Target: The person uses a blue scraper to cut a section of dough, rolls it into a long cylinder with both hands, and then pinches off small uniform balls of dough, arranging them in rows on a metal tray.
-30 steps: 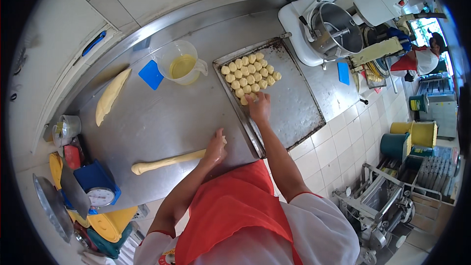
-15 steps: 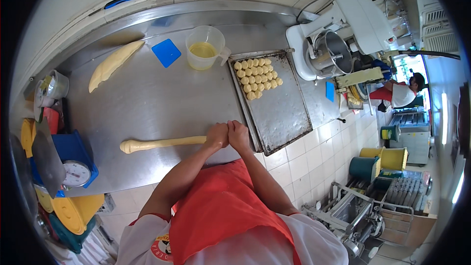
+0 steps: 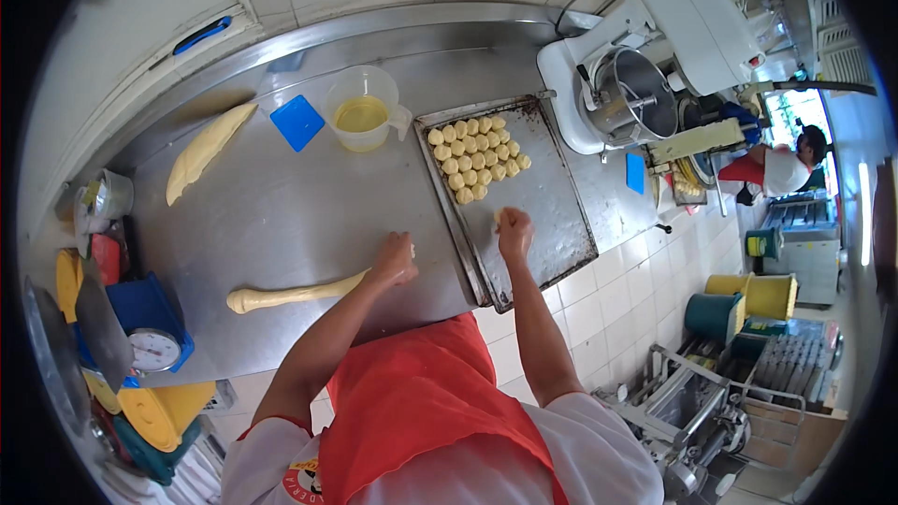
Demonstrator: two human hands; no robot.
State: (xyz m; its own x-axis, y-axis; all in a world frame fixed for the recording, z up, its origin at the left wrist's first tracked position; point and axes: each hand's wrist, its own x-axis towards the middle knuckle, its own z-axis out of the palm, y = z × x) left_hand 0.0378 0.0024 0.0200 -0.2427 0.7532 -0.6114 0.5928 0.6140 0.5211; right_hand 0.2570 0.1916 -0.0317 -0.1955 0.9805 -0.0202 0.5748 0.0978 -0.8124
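Dough rope (image 3: 299,295), smooth, in left hand (image 3: 395,260); balls (image 3: 478,161) rounded.

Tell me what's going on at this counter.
A person is working dough by hand at a steel counter. The left hand grips a dough rope near its right end. The right hand is over a metal tray, with what looks like a small dough piece at its fingertips. Dough balls sit clustered at the tray's far left part. A larger dough slab lies at the counter's far left.
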